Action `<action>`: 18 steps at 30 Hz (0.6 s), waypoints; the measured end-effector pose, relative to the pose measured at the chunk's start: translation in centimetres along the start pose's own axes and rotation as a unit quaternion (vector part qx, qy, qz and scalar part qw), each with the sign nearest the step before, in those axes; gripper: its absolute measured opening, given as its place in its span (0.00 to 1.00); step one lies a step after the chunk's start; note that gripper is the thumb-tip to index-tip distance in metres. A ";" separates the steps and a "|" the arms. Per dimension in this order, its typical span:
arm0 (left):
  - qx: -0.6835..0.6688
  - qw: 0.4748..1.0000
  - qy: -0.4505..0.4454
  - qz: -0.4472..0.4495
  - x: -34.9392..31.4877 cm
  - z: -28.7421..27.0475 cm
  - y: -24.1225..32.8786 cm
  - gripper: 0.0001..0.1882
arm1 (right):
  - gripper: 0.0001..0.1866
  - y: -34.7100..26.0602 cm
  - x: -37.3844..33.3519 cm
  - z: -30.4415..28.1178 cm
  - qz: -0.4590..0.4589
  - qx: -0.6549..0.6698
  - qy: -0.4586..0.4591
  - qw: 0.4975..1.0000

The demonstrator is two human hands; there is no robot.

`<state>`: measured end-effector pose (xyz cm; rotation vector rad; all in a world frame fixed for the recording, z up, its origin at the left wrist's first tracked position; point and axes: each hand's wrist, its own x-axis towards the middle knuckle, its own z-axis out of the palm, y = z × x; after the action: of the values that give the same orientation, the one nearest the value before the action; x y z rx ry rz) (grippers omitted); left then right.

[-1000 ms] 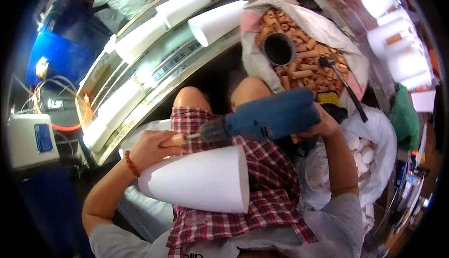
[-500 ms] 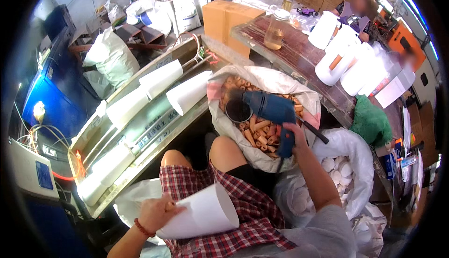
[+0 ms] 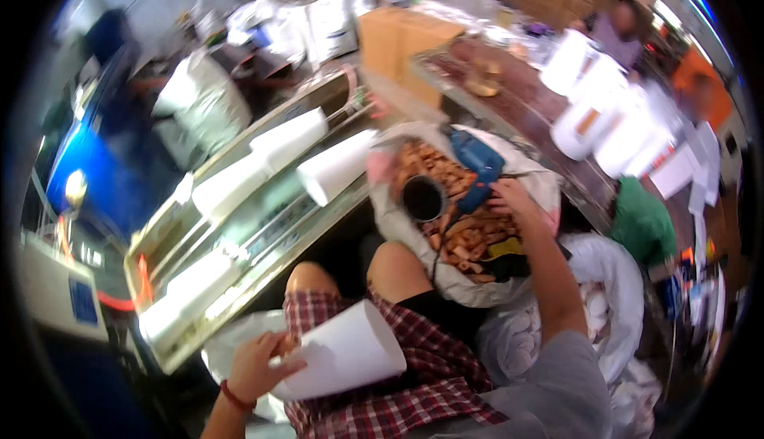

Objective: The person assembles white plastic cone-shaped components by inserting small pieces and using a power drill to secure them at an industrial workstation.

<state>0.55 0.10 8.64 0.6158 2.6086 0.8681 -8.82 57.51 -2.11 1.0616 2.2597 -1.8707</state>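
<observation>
Across my lap lies a white open-ended cylinder (image 3: 346,351), its wide mouth facing right. My left hand (image 3: 259,366) is closed at its narrower end, thumb along the wall, with a small wooden piece (image 3: 285,345) showing at the fingers. Whether that piece is fixed to the cylinder I cannot tell. My right hand (image 3: 516,202) reaches over an open sack (image 3: 461,289) of short wooden tubes (image 3: 469,241). Its fingers are apart at the handle of a blue power drill (image 3: 477,156), which rests tilted on the tubes. Beside the drill sits a dark round cup (image 3: 423,199).
Left of my knees stands a long trough (image 3: 270,268) with several white cylinders on rods. More white containers (image 3: 585,124) stand on the dark table (image 3: 517,93) at right, near a green cloth (image 3: 643,220). A bag of white pieces (image 3: 621,280) sits by my right arm. A person (image 3: 617,29) is beyond the table.
The drill has gone from my right hand's grip down onto the tubes, and my fingers have loosened. My left hand and the cylinder stay on my lap. The whole view has shifted slightly.
</observation>
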 end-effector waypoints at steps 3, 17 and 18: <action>-0.027 0.996 0.058 0.057 0.2 1.5 -1.8 0.34 | 0.22 -3.5 -6.9 2.7 -0.206 -0.098 0.026 0.973; -0.149 0.911 0.384 -0.030 6.0 -4.4 -11.9 0.22 | 0.13 -8.2 -27.3 28.7 -0.562 -0.332 -0.414 0.635; -0.025 0.929 0.370 -0.011 7.0 -4.7 -14.9 0.23 | 0.14 -10.9 -27.4 26.4 -0.526 -0.321 -0.386 0.686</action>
<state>-11.86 -9.49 1.77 0.2632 3.2153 1.3643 -3.64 20.69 11.42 -1.1433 2.5841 -0.9439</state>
